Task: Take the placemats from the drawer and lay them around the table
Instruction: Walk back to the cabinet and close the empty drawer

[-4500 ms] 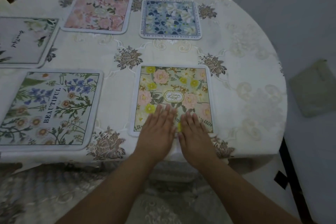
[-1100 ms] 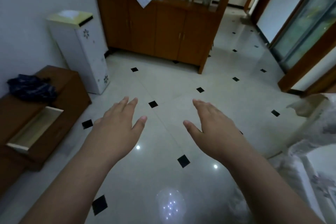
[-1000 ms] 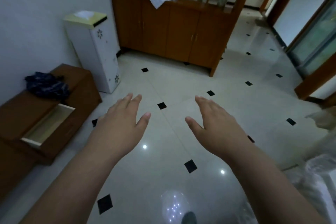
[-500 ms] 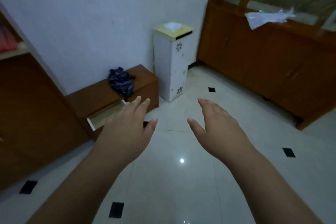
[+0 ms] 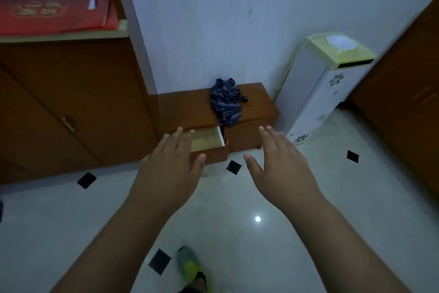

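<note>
Both hands out in front, palms down, fingers spread, holding nothing: left hand (image 5: 169, 171) and right hand (image 5: 282, 169) side by side with a gap between. Just beyond the left fingertips, an open drawer (image 5: 209, 141) pulled out of a low wooden cabinet (image 5: 190, 107); pale inside, contents too blurred to tell. Past the gap, a crumpled dark blue cloth (image 5: 225, 102) lying on the cabinet top. Beyond the right hand, a white bin (image 5: 325, 86) with yellow lid
</note>
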Demonstrator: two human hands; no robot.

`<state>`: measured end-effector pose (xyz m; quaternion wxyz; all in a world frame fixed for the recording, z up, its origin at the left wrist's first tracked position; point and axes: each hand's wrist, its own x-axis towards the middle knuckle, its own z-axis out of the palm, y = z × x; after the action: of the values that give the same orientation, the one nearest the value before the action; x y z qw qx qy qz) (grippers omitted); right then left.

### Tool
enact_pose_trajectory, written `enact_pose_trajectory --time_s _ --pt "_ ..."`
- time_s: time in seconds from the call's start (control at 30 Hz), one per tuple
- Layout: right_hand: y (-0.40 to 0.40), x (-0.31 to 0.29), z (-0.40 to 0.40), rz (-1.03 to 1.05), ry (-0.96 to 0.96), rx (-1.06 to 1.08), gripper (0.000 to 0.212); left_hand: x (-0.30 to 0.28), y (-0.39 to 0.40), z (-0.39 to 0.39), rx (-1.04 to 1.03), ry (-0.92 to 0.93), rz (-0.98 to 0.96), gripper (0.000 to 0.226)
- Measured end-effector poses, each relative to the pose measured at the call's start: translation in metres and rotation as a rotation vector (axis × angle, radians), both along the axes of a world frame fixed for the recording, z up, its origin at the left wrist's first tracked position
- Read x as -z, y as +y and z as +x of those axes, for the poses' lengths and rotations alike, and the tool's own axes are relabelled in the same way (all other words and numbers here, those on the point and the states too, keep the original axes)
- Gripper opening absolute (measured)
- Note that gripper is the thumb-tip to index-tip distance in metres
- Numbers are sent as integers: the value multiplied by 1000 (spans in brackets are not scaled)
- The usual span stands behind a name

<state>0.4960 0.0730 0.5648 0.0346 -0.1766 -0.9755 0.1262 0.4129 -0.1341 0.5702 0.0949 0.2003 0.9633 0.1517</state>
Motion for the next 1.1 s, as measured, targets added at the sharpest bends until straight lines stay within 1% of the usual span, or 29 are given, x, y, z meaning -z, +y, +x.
enact_pose_trajectory --time_s 0.23,0.33,0.5,0.6,0.67,0.73,0.8,0.87,0.9,0.93,0.97,1.0,1.03,1.07,1.1 --pt "36 41 -127 -43 23 5 71 33 30 -114 -38 -17 -47 66" --pt "54 61 -173 -61 -8 -2 71 47 46 -156 -66 -23 -54 66" --pt "84 110 -248 -89 -90 -109 71 88 77 -218 -158 -59 -43 64" --pt "100 152 -296 -92 -127 -178 70 125 90 -252 -244 -74 -31 64" --pt "107 185 -324 -80 -142 -214 65 157 97 -273 -304 -116 -20 66" --pt "112 218 -346 -107 -177 -198 60 195 100 -289 -379 -171 -7 69" --pt "115 259 -362 -200 -220 -143 58 237 99 -302 -475 -259 24 73" --pt "115 300 -371 -328 -257 -39 63 281 95 -312 -625 -391 133 79" --pt "115 324 -375 -407 -271 31 65 301 94 -317 -737 -483 234 81" --pt "113 342 -378 -501 -275 117 67 322 93 -322 -887 -592 367 81" --pt "112 368 -382 -646 -261 227 70 342 91 -327 -1077 -695 527 76" --pt "110 386 -386 -804 -270 363 73 362 88 -331 -1270 -798 695 66" --pt "106 402 -390 -989 -292 547 78 381 85 -334 -1427 -901 873 57" --pt "106 419 -393 -1158 -335 737 80 401 84 -337 -1522 -988 1045 57" --pt "105 435 -395 -1328 -353 898 72 422 83 -339 -1570 -1045 1191 65"
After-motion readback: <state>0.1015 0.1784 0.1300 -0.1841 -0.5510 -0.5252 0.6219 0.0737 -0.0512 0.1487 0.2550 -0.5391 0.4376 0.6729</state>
